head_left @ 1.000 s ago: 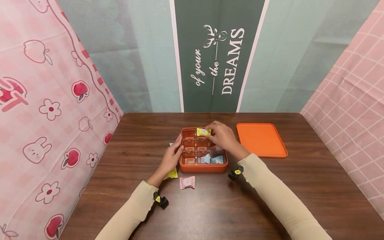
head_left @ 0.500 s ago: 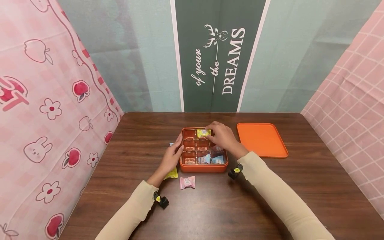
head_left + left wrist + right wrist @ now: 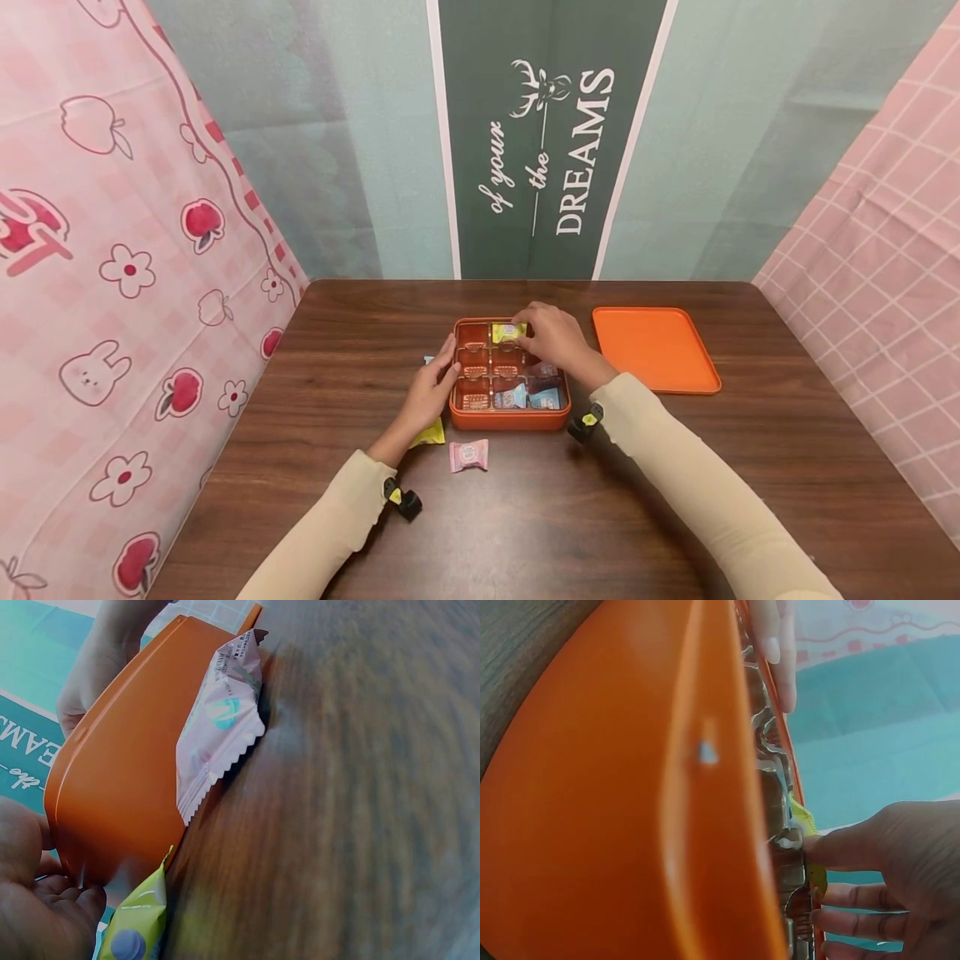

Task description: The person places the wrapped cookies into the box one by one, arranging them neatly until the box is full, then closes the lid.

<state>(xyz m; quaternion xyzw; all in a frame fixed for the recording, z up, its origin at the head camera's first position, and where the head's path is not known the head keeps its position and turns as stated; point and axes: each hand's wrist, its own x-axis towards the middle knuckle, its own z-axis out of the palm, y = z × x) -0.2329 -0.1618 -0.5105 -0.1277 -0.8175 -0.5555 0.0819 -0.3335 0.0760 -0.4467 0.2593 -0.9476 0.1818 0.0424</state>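
An orange divided box (image 3: 510,422) with a clear compartment insert sits on the table. My left hand (image 3: 427,392) holds its left wall, thumb at the rim and fingers along the outside. Over the back middle compartment, my right hand (image 3: 557,340) pinches a yellow wrapped candy (image 3: 507,332) between thumb and fingers. Blue wrapped candies lie in the front middle (image 3: 511,397) and front right (image 3: 545,399) compartments. Something pinkish shows in the middle right compartment, partly under my right hand. The back right compartment is hidden by that hand.
A pink wrapped candy (image 3: 468,455) lies in front of the box. Beside my left wrist is another yellow candy (image 3: 429,433), partly covered; a bit of blue wrapper (image 3: 428,360) peeks out behind that hand. The orange lid (image 3: 656,350) lies flat at the right.
My right wrist has shifted slightly to the left and away from me, with its fingers staying at the yellow candy. The left hand and the box look the same.
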